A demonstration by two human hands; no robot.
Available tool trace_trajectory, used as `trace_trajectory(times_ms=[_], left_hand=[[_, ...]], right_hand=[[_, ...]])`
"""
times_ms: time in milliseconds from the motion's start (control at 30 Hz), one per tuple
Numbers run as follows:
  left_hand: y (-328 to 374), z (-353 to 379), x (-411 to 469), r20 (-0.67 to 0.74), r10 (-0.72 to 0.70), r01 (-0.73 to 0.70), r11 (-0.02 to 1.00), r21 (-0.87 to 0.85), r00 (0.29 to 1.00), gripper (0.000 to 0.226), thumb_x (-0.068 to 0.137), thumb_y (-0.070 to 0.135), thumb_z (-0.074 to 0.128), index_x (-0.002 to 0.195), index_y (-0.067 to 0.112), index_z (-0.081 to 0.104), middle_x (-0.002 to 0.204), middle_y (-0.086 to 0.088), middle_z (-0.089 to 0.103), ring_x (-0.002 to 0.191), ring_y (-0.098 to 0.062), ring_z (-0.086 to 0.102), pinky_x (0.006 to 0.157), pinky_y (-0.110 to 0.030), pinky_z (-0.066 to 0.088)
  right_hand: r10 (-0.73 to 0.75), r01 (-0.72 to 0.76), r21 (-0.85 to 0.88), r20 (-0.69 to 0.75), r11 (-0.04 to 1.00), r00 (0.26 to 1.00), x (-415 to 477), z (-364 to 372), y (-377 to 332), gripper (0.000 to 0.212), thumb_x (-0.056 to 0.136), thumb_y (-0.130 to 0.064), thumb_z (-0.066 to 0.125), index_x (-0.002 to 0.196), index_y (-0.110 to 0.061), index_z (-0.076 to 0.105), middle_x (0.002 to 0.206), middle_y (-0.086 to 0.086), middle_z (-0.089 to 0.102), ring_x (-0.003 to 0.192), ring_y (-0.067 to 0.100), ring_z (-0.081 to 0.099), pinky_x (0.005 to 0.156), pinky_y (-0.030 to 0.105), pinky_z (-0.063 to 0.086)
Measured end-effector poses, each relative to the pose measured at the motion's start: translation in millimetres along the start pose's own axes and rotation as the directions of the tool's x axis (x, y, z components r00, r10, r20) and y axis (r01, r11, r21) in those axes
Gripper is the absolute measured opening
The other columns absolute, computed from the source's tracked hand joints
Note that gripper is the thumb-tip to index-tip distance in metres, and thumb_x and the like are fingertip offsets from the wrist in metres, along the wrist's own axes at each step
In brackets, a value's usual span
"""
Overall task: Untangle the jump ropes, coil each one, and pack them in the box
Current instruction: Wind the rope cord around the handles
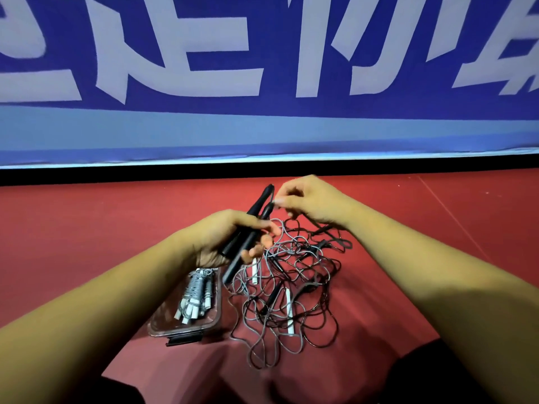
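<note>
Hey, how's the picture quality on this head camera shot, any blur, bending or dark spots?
Head view: banner soft, its lower edge bowed by the wide lens; right hand fingertips slightly smeared; handles in the left hand, ropes and box sharp; even light, with dark patches along the bottom edge, shadow or clothing, unclear.

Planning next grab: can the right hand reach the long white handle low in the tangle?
Probably yes: the white handle lies exposed in the tangle, but the right hand seems busy pinching a black cord.
</note>
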State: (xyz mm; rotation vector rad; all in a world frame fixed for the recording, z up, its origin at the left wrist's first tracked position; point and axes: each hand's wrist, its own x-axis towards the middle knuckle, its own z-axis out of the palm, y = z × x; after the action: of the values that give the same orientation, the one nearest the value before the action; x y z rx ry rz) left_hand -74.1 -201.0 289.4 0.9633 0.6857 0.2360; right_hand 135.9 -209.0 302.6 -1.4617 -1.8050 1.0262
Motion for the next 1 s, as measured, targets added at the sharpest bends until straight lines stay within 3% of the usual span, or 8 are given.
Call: trace_trajectory(times_ms=[133, 300, 433, 500, 567, 700, 833, 1000], left_hand=[[2.0, -6.1, -5.7, 0.031, -0.070, 0.068, 0.995, 0.077, 0.997, 0.020, 0.093, 0.024, 0.053, 0.097, 0.005, 0.058, 0.057, -0.001, 0.038, 0.036, -0.010, 0.038, 0.038, -0.021, 0.024], [3.3, -7.9, -6.6, 0.080, -0.033, 0.033, 0.999, 0.012, 0.996, 0.015, 0.087, 0.007, 0.058, 0.101, 0.001, 0.061, 0.059, -0.002, 0.036, 0.039, -0.008, 0.034, 0.039, -0.020, 0.020], [7.8, -6.2, -9.6, 0.063, -0.044, 0.039, 0.996, 0.075, 0.997, 0.019, 0.088, 0.002, 0.057, 0.106, -0.002, 0.061, 0.059, -0.003, 0.037, 0.038, -0.007, 0.034, 0.037, -0.018, 0.025], [8.7, -5.8, -11.9, 0.048, -0.057, 0.052, 0.993, 0.103, 0.997, 0.021, 0.088, 0.002, 0.054, 0.108, -0.002, 0.059, 0.059, -0.003, 0.037, 0.037, -0.006, 0.033, 0.037, -0.018, 0.022], [10.4, -4.9, -12.9, 0.044, -0.064, 0.059, 0.994, 0.095, 0.997, 0.021, 0.086, 0.000, 0.058, 0.107, -0.002, 0.058, 0.060, -0.003, 0.039, 0.037, -0.005, 0.034, 0.038, -0.018, 0.020], [18.0, -4.0, -15.9, 0.079, -0.057, 0.054, 0.998, 0.030, 0.995, 0.017, 0.084, 0.004, 0.057, 0.099, 0.005, 0.048, 0.063, -0.007, 0.044, 0.038, -0.006, 0.036, 0.034, -0.015, 0.026], [18.7, -8.9, -19.8, 0.069, -0.063, 0.055, 0.992, 0.111, 0.996, 0.025, 0.090, 0.007, 0.057, 0.115, 0.006, 0.054, 0.070, -0.009, 0.051, 0.045, -0.011, 0.044, 0.041, -0.019, 0.031], [22.1, -15.6, -23.4, 0.046, -0.046, 0.038, 0.985, 0.168, 0.998, 0.047, 0.084, 0.013, 0.062, 0.128, 0.000, 0.055, 0.071, -0.011, 0.050, 0.042, -0.011, 0.040, 0.044, -0.024, 0.020]], right_hand=[[0.019, -0.017, 0.026, -0.100, 1.000, 0.995, 2.1, -6.4, 8.4, 0.007, 0.094, -0.008, 0.060, 0.092, -0.004, 0.065, 0.068, 0.008, 0.063, 0.058, 0.012, 0.062, 0.064, 0.028, 0.051], [-0.056, 0.055, 0.236, -0.002, 0.970, 0.998, 2.1, 1.9, 0.5, 0.039, 0.082, -0.004, 0.056, 0.111, -0.026, 0.069, 0.118, 0.016, 0.065, 0.103, 0.017, 0.057, 0.083, 0.027, 0.044], [-0.003, 0.005, 0.314, -0.007, 0.950, 1.000, 1.7, 14.2, -8.8, 0.024, 0.099, -0.026, 0.052, 0.107, -0.013, 0.070, 0.092, 0.008, 0.065, 0.082, 0.021, 0.060, 0.082, 0.040, 0.050], [-0.025, 0.027, 0.157, -0.015, 0.987, 1.000, 1.6, 15.9, -8.3, 0.025, 0.101, -0.026, 0.050, 0.107, -0.009, 0.067, 0.077, 0.011, 0.058, 0.057, 0.022, 0.057, 0.063, 0.037, 0.053], [-0.028, 0.024, 0.166, 0.019, 0.986, 0.999, 1.0, 12.9, -8.7, 0.027, 0.101, -0.027, 0.050, 0.099, -0.007, 0.067, 0.056, 0.009, 0.037, 0.043, 0.017, 0.035, 0.046, 0.025, 0.039], [0.019, -0.032, 0.246, 0.052, 0.969, 0.998, 1.8, 3.4, -9.9, 0.036, 0.099, -0.030, 0.055, 0.095, 0.005, 0.062, 0.054, 0.000, 0.020, 0.048, 0.013, 0.020, 0.043, 0.019, 0.024], [0.010, -0.016, 0.230, 0.031, 0.973, 0.999, -0.8, -3.5, -10.2, 0.039, 0.098, -0.028, 0.057, 0.097, 0.011, 0.062, 0.051, 0.002, 0.024, 0.044, 0.014, 0.022, 0.043, 0.020, 0.026], [-0.008, -0.017, 0.265, 0.094, 0.964, 0.995, -4.3, -6.4, -11.1, 0.030, 0.098, -0.028, 0.056, 0.094, -0.002, 0.070, 0.055, 0.003, 0.020, 0.048, 0.015, 0.018, 0.047, 0.023, 0.020]])
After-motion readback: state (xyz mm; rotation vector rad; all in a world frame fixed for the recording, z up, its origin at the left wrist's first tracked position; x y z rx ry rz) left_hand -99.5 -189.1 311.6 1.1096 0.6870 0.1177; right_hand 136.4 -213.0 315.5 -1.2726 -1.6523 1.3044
